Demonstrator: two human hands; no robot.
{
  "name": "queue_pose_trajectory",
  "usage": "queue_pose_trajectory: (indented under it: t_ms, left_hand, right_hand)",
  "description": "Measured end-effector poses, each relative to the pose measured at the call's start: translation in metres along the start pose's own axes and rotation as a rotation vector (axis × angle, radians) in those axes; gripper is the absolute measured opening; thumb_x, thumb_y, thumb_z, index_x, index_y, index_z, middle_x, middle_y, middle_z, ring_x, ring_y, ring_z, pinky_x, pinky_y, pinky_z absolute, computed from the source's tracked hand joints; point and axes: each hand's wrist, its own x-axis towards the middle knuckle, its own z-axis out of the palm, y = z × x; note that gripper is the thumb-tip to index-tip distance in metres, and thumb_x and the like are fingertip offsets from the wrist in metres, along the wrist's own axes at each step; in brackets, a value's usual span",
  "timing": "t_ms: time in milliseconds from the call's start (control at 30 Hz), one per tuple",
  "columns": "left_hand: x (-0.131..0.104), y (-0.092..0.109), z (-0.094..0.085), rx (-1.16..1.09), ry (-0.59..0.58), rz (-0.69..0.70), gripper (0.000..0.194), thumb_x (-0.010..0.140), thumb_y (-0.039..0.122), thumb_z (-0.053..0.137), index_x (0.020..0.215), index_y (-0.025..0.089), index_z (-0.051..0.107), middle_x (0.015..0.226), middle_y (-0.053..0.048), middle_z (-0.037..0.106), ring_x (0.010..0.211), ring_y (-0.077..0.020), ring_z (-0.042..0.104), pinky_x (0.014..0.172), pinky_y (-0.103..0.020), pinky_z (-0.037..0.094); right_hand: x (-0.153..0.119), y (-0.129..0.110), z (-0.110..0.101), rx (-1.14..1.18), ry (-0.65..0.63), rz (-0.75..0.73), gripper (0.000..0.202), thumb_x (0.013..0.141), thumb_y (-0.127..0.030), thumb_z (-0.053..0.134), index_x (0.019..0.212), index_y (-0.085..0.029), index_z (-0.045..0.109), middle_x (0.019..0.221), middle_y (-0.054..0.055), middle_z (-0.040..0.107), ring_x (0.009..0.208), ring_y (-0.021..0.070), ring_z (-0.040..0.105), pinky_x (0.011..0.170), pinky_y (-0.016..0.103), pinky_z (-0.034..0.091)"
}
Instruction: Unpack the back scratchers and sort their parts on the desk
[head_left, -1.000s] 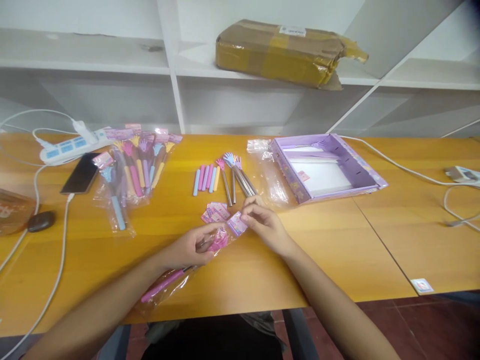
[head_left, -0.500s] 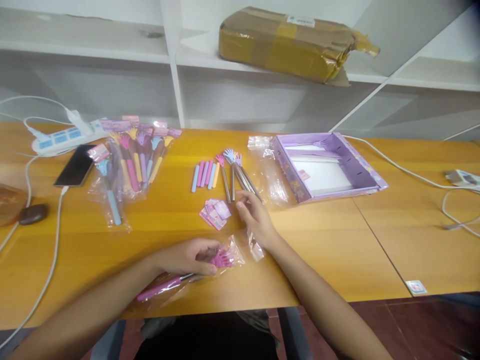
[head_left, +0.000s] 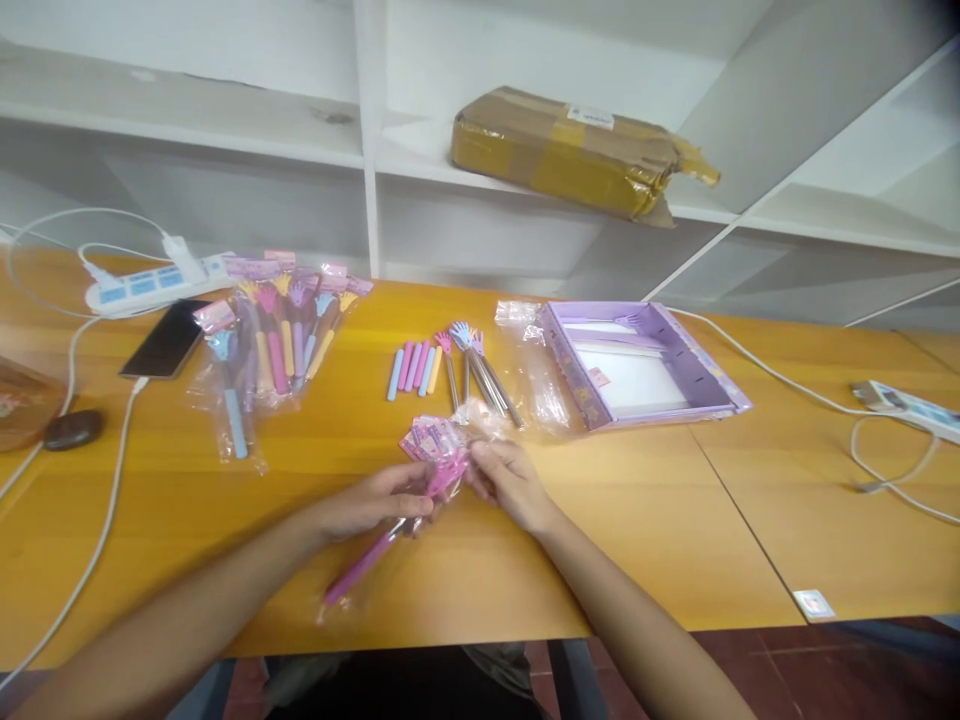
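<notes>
A pink back scratcher (head_left: 363, 568) in a clear plastic bag is held by my left hand (head_left: 390, 498), gripped just below its hand-shaped head. Its handle slants down toward the table's front edge. My right hand (head_left: 513, 482) is closed, fingers pinched on the bag's top end beside the pink head. Just behind the hands lie small printed cards (head_left: 429, 436), partly covered by the bag. Farther back are loose coloured handles (head_left: 414, 368) in a row and metal scratcher rods (head_left: 491, 385) with hand-shaped heads.
Bagged back scratchers (head_left: 281, 340) lie at the back left, near a phone (head_left: 166, 338) and a power strip (head_left: 150, 290). Clear bags (head_left: 544, 375) lie beside a purple box (head_left: 652, 412). A taped carton (head_left: 562, 150) rests on the shelf. White cables cross both sides.
My left hand has lifted and tilted the bagged scratcher, moving it away from the table's front edge. My right hand has come from near the metal rods to the bag's top end.
</notes>
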Motion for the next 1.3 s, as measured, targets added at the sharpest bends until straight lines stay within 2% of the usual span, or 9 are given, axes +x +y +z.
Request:
queue_pose_trajectory:
  t_ms: [100, 233, 467, 667, 767, 900, 1067, 1167, 1300]
  left_hand:
    - [0.000, -0.003, -0.005, -0.016, -0.137, -0.010, 0.051, 0.093, 0.053, 0.083, 0.125, 0.017, 0.065, 0.109, -0.008, 0.072, 0.091, -0.0176, 0.069, 0.086, -0.032, 0.054]
    - [0.000, -0.006, -0.010, 0.008, -0.233, -0.052, 0.055, 0.094, 0.054, 0.082, 0.132, 0.019, 0.062, 0.111, -0.010, 0.075, 0.086, -0.0179, 0.073, 0.082, -0.032, 0.055]
    - [0.000, -0.003, -0.011, 0.124, -0.273, -0.084, 0.054, 0.097, 0.059, 0.076, 0.134, 0.020, 0.062, 0.096, -0.003, 0.070, 0.070, -0.0119, 0.064, 0.068, -0.025, 0.048]
    - [-0.003, -0.002, -0.008, 0.205, -0.176, -0.116, 0.052, 0.096, 0.060, 0.076, 0.127, 0.019, 0.066, 0.084, 0.004, 0.051, 0.066, -0.0099, 0.045, 0.060, -0.023, 0.033]
    - [-0.005, 0.002, -0.005, 0.217, -0.179, -0.108, 0.052, 0.094, 0.062, 0.076, 0.123, 0.019, 0.068, 0.083, 0.004, 0.046, 0.068, -0.0107, 0.038, 0.062, -0.024, 0.031]
    - [-0.007, 0.007, -0.001, 0.307, -0.161, -0.134, 0.052, 0.094, 0.067, 0.073, 0.111, 0.018, 0.068, 0.082, 0.003, 0.049, 0.068, -0.0119, 0.041, 0.064, -0.025, 0.034]
    - [-0.006, 0.002, -0.001, 0.300, -0.153, -0.131, 0.048, 0.092, 0.064, 0.076, 0.097, 0.020, 0.060, 0.076, 0.005, 0.048, 0.065, -0.0116, 0.039, 0.061, -0.025, 0.032]
    - [-0.005, -0.005, -0.002, 0.129, -0.158, -0.139, 0.048, 0.096, 0.065, 0.072, 0.092, 0.020, 0.056, 0.071, 0.007, 0.038, 0.060, -0.0104, 0.029, 0.056, -0.026, 0.023]
    - [-0.001, -0.016, -0.006, -0.040, -0.156, -0.131, 0.049, 0.101, 0.066, 0.059, 0.090, 0.018, 0.058, 0.066, 0.007, 0.036, 0.055, -0.0097, 0.022, 0.053, -0.027, 0.017]
  right_hand:
    - [0.003, 0.000, -0.005, 0.005, 0.436, -0.163, 0.063, 0.109, -0.066, 0.055, 0.062, -0.023, 0.049, 0.054, -0.005, 0.043, 0.049, 0.0115, 0.037, 0.049, 0.027, 0.030]
    - [0.000, -0.016, -0.022, -0.154, 0.478, -0.269, 0.063, 0.105, -0.063, 0.064, 0.059, -0.023, 0.047, 0.058, -0.003, 0.046, 0.055, 0.0133, 0.043, 0.053, 0.027, 0.035]
    - [0.005, -0.038, -0.047, -0.023, 0.908, -0.475, 0.053, 0.104, -0.066, 0.063, 0.073, -0.026, 0.048, 0.058, -0.007, 0.037, 0.046, 0.0112, 0.030, 0.043, 0.027, 0.025]
    - [0.011, -0.032, -0.035, 0.053, 0.520, -0.326, 0.049, 0.098, -0.071, 0.070, 0.084, -0.024, 0.062, 0.063, -0.005, 0.055, 0.049, 0.0120, 0.048, 0.050, 0.027, 0.041]
    - [0.010, -0.043, -0.038, 0.117, 0.642, -0.383, 0.050, 0.096, -0.065, 0.076, 0.077, -0.023, 0.056, 0.061, -0.007, 0.051, 0.050, 0.0102, 0.047, 0.050, 0.024, 0.040]
    - [0.021, -0.083, -0.081, 0.061, 0.889, -0.467, 0.046, 0.098, -0.062, 0.075, 0.083, -0.024, 0.054, 0.067, -0.008, 0.048, 0.049, 0.0080, 0.039, 0.044, 0.025, 0.029]
    - [0.079, -0.124, -0.170, -0.477, 0.758, -0.267, 0.035, 0.111, -0.044, 0.049, 0.081, -0.025, 0.049, 0.067, -0.007, 0.040, 0.053, 0.0078, 0.037, 0.052, 0.030, 0.028]
    - [0.124, -0.119, -0.199, -0.854, 0.659, -0.030, 0.039, 0.111, -0.039, 0.048, 0.076, -0.024, 0.050, 0.060, -0.005, 0.045, 0.055, 0.0112, 0.041, 0.057, 0.030, 0.034]
    - [0.165, -0.092, -0.200, -1.106, 0.521, 0.107, 0.032, 0.101, -0.029, 0.063, 0.071, -0.019, 0.064, 0.069, 0.006, 0.068, 0.074, 0.0195, 0.062, 0.071, 0.030, 0.043]
